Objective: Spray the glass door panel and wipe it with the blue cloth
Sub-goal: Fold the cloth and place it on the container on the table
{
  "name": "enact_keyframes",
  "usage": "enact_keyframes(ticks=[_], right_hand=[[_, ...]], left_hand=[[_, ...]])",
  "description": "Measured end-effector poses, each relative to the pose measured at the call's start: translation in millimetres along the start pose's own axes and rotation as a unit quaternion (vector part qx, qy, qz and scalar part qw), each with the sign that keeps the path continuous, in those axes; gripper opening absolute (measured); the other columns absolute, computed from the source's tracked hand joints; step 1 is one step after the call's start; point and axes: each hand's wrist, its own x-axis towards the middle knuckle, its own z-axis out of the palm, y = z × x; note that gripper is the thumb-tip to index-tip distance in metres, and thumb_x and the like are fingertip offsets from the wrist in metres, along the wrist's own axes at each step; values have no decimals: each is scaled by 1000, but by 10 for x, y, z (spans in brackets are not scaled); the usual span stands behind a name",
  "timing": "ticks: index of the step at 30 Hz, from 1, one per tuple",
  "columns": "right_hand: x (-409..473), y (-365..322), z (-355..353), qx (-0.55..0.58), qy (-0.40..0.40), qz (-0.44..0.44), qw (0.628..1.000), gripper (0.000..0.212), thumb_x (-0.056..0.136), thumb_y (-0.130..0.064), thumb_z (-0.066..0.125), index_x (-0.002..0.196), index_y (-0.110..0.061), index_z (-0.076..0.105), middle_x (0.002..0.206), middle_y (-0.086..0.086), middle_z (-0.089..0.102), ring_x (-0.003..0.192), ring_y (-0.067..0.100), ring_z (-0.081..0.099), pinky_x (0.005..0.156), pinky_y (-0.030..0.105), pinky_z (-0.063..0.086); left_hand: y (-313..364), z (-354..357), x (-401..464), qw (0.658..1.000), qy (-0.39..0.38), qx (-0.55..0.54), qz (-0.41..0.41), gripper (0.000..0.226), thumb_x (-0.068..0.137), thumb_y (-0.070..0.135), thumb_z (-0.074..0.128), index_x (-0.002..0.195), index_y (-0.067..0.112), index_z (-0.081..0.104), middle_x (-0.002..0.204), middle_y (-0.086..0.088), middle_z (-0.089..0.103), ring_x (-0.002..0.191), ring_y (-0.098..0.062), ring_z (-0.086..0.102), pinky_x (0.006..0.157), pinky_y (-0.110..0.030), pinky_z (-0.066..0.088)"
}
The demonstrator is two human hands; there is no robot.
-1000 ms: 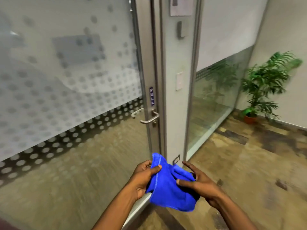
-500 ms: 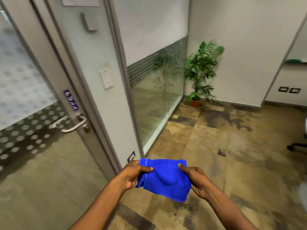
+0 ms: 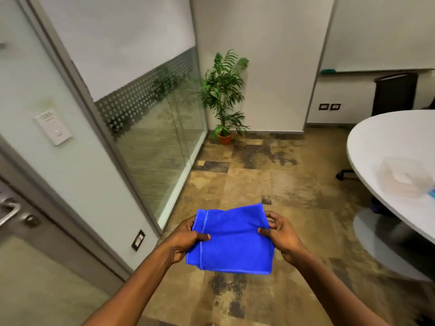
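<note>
A folded blue cloth (image 3: pixel 231 241) hangs flat in front of me above the floor, held by both hands. My left hand (image 3: pixel 182 241) pinches its left edge and my right hand (image 3: pixel 281 235) pinches its right edge. The glass door panel (image 3: pixel 30 285) shows only at the far left edge, with its metal handle (image 3: pixel 8 211) just in view. No spray bottle can be made out for certain.
A fixed glass wall (image 3: pixel 155 142) with a dotted frosted band runs along the left. A potted plant (image 3: pixel 223 95) stands in the corner. A round white table (image 3: pixel 388 156) at right carries a clear plastic container (image 3: pixel 404 177). Patchy brown floor lies ahead.
My view has swung right, away from the door, bringing the table into sight. The cloth went from bunched between my hands to spread flat and folded.
</note>
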Motion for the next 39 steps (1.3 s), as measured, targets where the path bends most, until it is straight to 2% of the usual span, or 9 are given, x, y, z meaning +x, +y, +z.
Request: enact_keyframes(ticks=[7, 13, 17, 19, 23, 28, 33, 37, 39], right_hand=[[376, -403, -454, 22, 16, -62, 998, 43, 91, 18, 56, 120, -12, 69, 106, 12, 80, 95, 26, 77, 83, 37, 63], [739, -802, -1005, 35, 26, -82, 996, 39, 93, 11, 56, 118, -15, 70, 103, 10, 79, 87, 24, 74, 69, 33, 55], [998, -1041, -1471, 15, 16, -133, 991, 42, 90, 19, 53, 83, -13, 79, 116, 8, 76, 106, 25, 72, 85, 46, 54], [1126, -1178, -1690, -5, 2, -150, 989, 45, 89, 22, 50, 77, -9, 80, 131, 10, 70, 124, 28, 66, 98, 45, 54], [1324, -1401, -2063, -45, -7, -169, 985, 41, 92, 23, 46, 80, 2, 78, 129, 15, 71, 126, 28, 64, 100, 38, 56], [1451, -1532, -2428, -75, 49, -162, 983, 44, 91, 22, 40, 92, 4, 80, 115, 21, 75, 117, 33, 68, 108, 47, 52], [1401, -1565, -2836, -39, 88, -142, 985, 32, 94, -9, 51, 91, 4, 80, 113, 24, 74, 116, 35, 66, 106, 45, 49], [1410, -1457, -3240, -151, 164, -137, 965, 11, 89, -14, 76, 97, -8, 72, 100, 15, 74, 101, 33, 69, 89, 43, 58], [1417, -1402, -3519, -193, 158, -112, 962, 33, 83, -13, 81, 109, -19, 62, 106, 8, 71, 100, 27, 68, 85, 38, 59]], left_hand=[[340, 411, 641, 994, -70, -87, 3, 45, 85, -22, 57, 117, 7, 69, 106, -13, 79, 88, -24, 78, 75, -37, 65], [855, 805, 1403, 976, -169, -134, 23, 45, 83, -20, 53, 121, 0, 68, 115, -21, 75, 93, -27, 77, 77, -36, 64], [1251, 1056, 1853, 963, -235, -129, 27, 33, 74, -10, 63, 103, 1, 76, 113, -20, 76, 97, -29, 77, 79, -40, 64], [1451, 1170, 2112, 957, -267, -105, 38, 19, 83, -13, 55, 93, -4, 69, 127, -18, 71, 115, -30, 71, 93, -42, 60], [1807, 1386, 2563, 950, -304, -24, 75, 55, 85, -31, 30, 62, 6, 64, 135, -14, 68, 128, -29, 64, 94, -38, 59], [2131, 1695, 3003, 923, -359, 102, 96, 36, 72, -15, 46, 82, 8, 73, 111, -20, 65, 114, -34, 58, 94, -34, 49], [2334, 2245, 3241, 907, -414, 68, 49, 32, 79, 2, 55, 106, -8, 68, 110, -19, 70, 113, -24, 67, 100, -30, 55], [2252, 2935, 3359, 913, -332, 185, 148, 20, 77, 5, 85, 88, 10, 69, 80, 0, 70, 81, -16, 65, 72, -22, 56], [2203, 3295, 3458, 909, -303, 224, 181, 32, 74, 2, 87, 88, 16, 62, 76, 1, 63, 75, -16, 58, 66, -26, 52]])
